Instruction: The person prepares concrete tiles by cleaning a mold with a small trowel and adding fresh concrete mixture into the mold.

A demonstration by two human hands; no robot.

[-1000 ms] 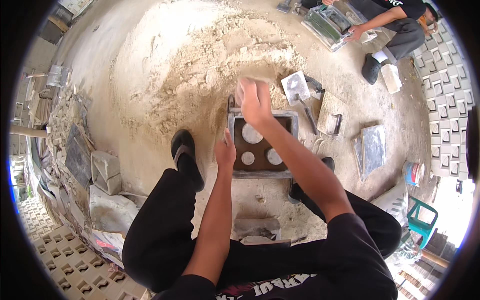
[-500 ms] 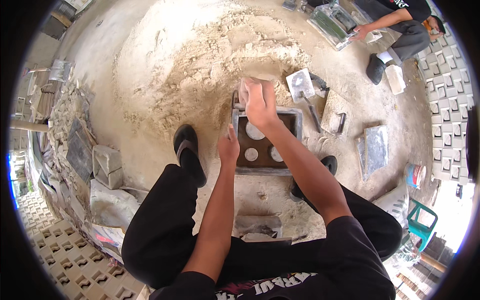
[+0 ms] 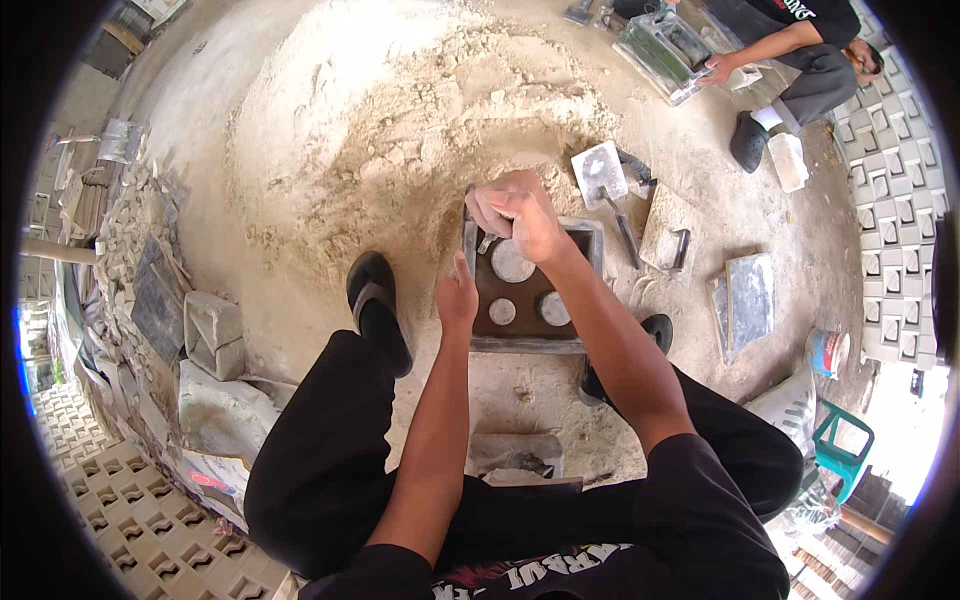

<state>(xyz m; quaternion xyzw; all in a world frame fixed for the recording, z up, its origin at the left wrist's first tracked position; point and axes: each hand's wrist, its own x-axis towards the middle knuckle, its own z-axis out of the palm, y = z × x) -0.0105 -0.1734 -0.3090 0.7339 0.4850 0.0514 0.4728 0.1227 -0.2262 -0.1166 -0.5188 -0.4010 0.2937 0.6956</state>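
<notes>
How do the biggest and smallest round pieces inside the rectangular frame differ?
Size: the big round piece is clearly wider than the small round piece.
Place: the big round piece lies farther from the person, the small round piece nearer.
View: the right hand hides part of the big round piece's far edge, while the small round piece shows whole.
Both are pale and sit in the same frame.

Block-casting workshop, by the look: big heap of pale sandy powder [image 3: 400,110] far side, stacked cream openwork blocks [image 3: 893,250] right & near left, grey rect. mould [image 3: 597,270] & dark-handled, square-bladed trowel [image 3: 600,172] on dusty floor [image 3: 705,190].
</notes>
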